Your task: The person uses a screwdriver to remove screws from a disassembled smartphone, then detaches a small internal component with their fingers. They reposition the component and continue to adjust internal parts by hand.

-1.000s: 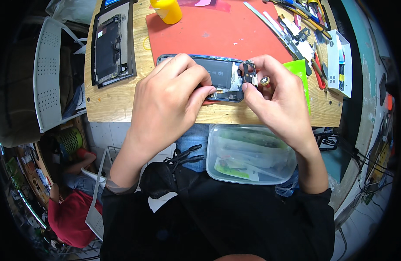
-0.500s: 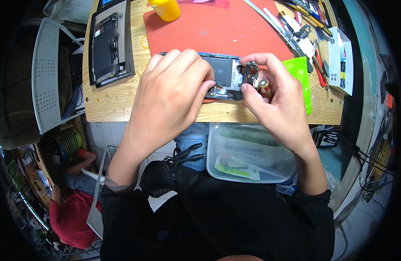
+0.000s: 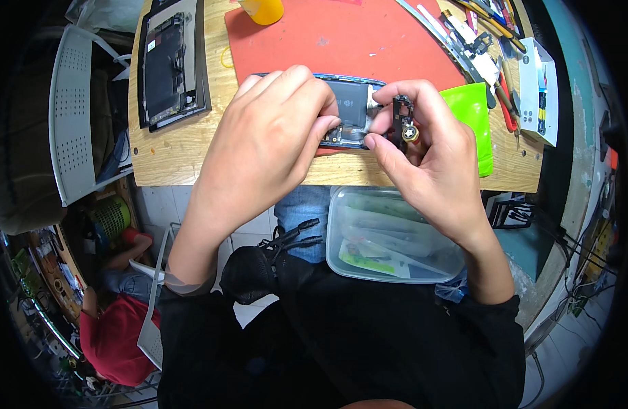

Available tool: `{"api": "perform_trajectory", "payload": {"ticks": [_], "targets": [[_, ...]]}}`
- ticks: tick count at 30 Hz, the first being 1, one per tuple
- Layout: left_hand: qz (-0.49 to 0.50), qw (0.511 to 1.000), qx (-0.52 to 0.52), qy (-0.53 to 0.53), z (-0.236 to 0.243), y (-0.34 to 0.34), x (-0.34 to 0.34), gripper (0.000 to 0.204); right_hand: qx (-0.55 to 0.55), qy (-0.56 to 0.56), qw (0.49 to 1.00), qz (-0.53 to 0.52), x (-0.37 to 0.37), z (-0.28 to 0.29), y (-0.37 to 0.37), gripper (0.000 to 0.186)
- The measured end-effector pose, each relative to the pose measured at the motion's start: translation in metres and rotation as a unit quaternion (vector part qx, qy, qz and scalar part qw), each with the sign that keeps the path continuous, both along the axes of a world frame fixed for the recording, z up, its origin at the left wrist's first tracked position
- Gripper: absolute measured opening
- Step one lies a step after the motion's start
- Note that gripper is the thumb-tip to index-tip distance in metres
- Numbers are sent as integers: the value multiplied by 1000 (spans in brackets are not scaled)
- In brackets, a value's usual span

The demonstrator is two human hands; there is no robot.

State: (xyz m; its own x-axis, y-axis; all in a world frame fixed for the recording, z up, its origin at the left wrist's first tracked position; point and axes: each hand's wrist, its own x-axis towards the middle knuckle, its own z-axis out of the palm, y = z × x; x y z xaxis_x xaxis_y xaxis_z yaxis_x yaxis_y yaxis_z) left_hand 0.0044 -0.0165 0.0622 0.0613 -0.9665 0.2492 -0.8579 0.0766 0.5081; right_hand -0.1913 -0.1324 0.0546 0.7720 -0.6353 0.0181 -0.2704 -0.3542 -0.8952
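From the head camera, looking down, both bare hands meet over an opened phone point(image 3: 351, 109) that lies with its back off at the near edge of a red mat point(image 3: 348, 37) on a wooden table point(image 3: 171, 153). The left hand point(image 3: 266, 146) lies palm down over the left part of the phone, its fingers curled around the near edge and clenched on the body so that most of that end is hidden. The right hand point(image 3: 430, 163) is just to the right of it, thumb and forefinger pinched on a small black part point(image 3: 400, 123) with a brass-coloured round piece on it, held at the right end of the phone; whether that part is free of the phone or attached cannot be told. Between the two hands the dark inside of the phone shows. Just right of the right hand lies a bright green sheet point(image 3: 474, 116), partly under the fingers. Farther right are a row of hand tools point(image 3: 474, 41) and a small white box point(image 3: 539, 92). At the left end of the table lies a second opened phone point(image 3: 167, 65), well apart from the hands, and a yellow cup point(image 3: 263, 10) stands at the far edge of the mat. Below the table edge, on the person's lap, rests a clear plastic tub point(image 3: 389, 232) with packets inside.
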Motion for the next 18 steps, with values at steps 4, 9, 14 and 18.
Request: {"api": "perform_trajectory", "payload": {"ticks": [4,9,14,18], "targets": [[-7,1000,14,5,0,0,1,12,-21,2,1000,4,5,0,1,38],[-12,1000,5,-15,1,0,2,13,-76,13,997,-5,13,-1,0,33],[-6,1000,-2,-30,2,2,2,14,-88,33,996,-12,17,2,0,31],[1,999,-21,-25,-1,3,1,13,-104,44,993,-24,16,3,2,30]]}}
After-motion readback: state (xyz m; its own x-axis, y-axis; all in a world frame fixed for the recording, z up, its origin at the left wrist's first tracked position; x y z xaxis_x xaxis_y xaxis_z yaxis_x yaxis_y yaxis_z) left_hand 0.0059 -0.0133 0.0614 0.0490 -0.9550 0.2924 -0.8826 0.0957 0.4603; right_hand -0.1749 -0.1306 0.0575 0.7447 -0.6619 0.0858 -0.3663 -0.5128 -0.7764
